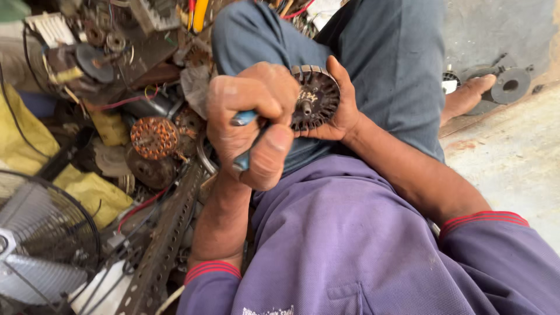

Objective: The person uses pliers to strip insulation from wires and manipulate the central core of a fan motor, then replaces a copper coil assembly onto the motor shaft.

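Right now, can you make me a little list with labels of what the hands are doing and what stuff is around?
Left hand: fist closed around a blue-handled tool, its end toward the round part.
Right hand: fingers cupping a round dark motor core with slotted edges and a short shaft in the middle, held above the knee.
Clothes: purple shirt with red cuff stripes, grey trousers.
Left side: a copper-wound motor part, a fan guard, a perforated metal strip, yellow cloth, loose wires.
Top right: a bare foot beside a round metal piece.
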